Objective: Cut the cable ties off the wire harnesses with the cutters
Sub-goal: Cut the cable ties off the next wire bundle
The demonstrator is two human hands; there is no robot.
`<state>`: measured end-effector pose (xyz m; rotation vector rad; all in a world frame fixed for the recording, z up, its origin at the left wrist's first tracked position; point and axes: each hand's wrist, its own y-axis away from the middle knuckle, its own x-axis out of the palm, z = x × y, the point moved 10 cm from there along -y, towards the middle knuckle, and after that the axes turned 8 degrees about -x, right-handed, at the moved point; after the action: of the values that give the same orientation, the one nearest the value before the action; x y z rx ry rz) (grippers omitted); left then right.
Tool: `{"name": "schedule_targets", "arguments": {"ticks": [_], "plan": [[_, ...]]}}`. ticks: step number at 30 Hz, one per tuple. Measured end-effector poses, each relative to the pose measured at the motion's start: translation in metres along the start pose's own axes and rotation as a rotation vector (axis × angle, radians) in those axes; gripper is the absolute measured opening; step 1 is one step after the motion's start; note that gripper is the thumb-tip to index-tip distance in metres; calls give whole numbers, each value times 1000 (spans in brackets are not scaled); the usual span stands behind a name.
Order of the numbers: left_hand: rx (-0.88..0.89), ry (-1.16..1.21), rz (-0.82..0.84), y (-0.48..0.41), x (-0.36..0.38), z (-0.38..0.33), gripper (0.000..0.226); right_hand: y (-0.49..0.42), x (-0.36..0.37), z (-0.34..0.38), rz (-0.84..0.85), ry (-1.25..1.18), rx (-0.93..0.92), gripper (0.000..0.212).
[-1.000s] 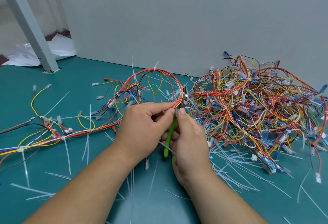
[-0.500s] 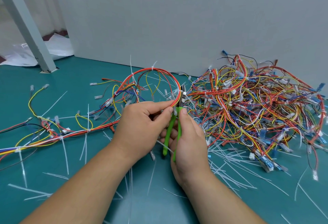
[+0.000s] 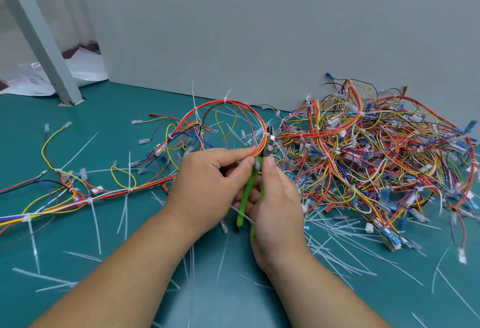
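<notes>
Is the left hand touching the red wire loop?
Touching. The head view shows the left hand pinching the red wire loop between thumb and fingers.

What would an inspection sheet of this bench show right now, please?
Surface: teal mat, strewn with wires and ties.
Job's things: cutters, head at the wire loop; harness pile on the right.
Clutter: cut ties scattered across the mat.
Grippers: left hand pinches the loop; right hand grips the cutters' green handles.
Cables: another harness trails off to the left.
Surroundings: grey wall, grey post, white sheet behind it.
</notes>
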<state>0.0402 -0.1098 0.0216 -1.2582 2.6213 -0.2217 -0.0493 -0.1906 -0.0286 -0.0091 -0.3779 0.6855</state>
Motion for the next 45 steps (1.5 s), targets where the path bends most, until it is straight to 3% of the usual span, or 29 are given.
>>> {"name": "schedule_targets", "arguments": {"ticks": [4,8,13,18,26,45], "plan": [[8,2,-26,-1,-3,-4,36,-2,-1,1,-9,-3,-10,31],[-4,7,0,-1,-1,0,26,-1,-1,1,-10,8,-9,34],[-15,28,18,-2,0,3,20,-2,-1,1,7,49,-9,52],[-3,43,10,-1,-3,1,21,-2,1,1,26,25,-16,53],[13,-14,-41,-1,-7,0,23,0,3,-2,20,-45,7,35],[-4,32,22,-1,0,4,21,-2,1,1,21,59,-18,51]]}}
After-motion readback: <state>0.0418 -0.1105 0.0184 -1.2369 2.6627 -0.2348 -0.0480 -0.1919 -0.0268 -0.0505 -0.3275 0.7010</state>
